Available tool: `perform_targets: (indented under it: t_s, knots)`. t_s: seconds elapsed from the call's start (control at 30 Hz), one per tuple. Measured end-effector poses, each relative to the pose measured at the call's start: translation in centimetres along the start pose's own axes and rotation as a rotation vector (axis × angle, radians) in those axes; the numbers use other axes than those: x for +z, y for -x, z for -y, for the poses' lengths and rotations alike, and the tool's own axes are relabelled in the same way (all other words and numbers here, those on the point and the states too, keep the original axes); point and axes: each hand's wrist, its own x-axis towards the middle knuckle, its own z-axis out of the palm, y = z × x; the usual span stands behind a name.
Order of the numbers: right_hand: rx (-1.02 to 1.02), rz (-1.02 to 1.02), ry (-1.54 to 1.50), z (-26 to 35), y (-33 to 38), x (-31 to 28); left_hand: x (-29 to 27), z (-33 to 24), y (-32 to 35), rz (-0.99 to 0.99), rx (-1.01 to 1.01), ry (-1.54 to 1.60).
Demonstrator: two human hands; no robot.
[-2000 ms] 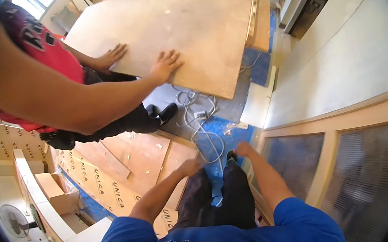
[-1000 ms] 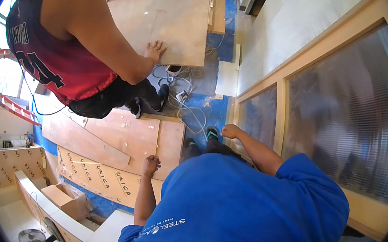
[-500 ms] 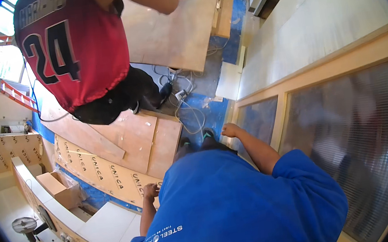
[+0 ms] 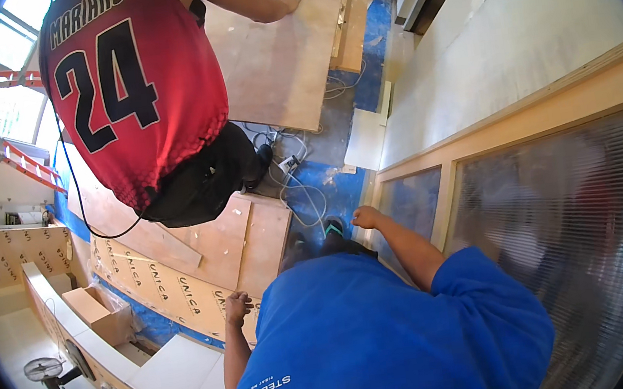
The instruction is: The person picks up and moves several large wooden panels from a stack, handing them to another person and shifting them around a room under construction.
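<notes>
My left hand (image 4: 238,309) hangs beside my blue shirt (image 4: 388,324), its fingers loosely bent and a little apart, with nothing visible in them. Below it lie a printed tan board (image 4: 192,289) and plywood sheets (image 4: 216,232). My right hand (image 4: 366,217) is out in front of my right side, curled into a fist, nothing showing in it. The nearest thing to it is a wooden frame (image 4: 446,198) with ribbed clear panels. One foot in a sandal with green straps (image 4: 334,227) shows under me.
A co-worker in a red jersey (image 4: 162,96) stands ahead on the left, one hand (image 4: 292,1) on a large plywood sheet (image 4: 274,68). White cords and a power strip (image 4: 290,165) lie on blue floor covering (image 4: 340,180). At left are a cardboard box (image 4: 98,315), a fan (image 4: 46,371) and an orange ladder (image 4: 10,148).
The view has shifted slightly, with the co-worker now lower and farther right in it. Part of a step shows in my feet. Both my hands stay at my sides.
</notes>
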Motion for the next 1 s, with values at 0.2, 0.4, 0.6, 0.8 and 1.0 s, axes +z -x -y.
perform_targets:
  t_s: [0.2, 0.4, 0.6, 0.8, 1.0]
  knots:
    - [0.012, 0.037, -0.043, -1.1, 1.1, 2.3, -0.1, 0.1, 0.5, -0.063, 0.000, -0.009]
    - [0.013, 0.113, 0.040, -2.4, 1.0, 2.5, 2.3, 1.9, 1.9, -0.083, -0.013, 0.058]
    - [-0.102, 0.126, 0.121, -3.1, -0.2, 0.7, 5.2, 3.0, 5.0, -0.072, -0.007, 0.075]
    - [-0.126, 0.066, 0.106, -2.8, -1.8, -0.3, 6.8, 5.8, 6.1, -0.108, -0.009, 0.089]
    - [-0.128, 0.061, 0.151, -1.7, -4.1, -1.0, 5.4, 12.5, 3.7, -0.026, 0.152, -0.248]
